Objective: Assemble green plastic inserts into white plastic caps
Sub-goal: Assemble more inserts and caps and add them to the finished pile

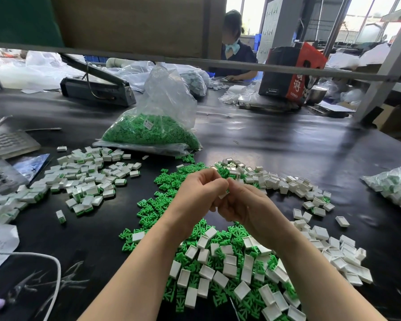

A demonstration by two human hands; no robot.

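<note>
Nearest, loose white rectangular plastic caps lie mixed with green branched plastic inserts on the black worktable. Above them the left hand and right hand meet, fingers curled, seemingly pinching one small white cap between them. Far left lie assembled white-and-green caps; beyond, a clear plastic bag of green inserts.
</note>
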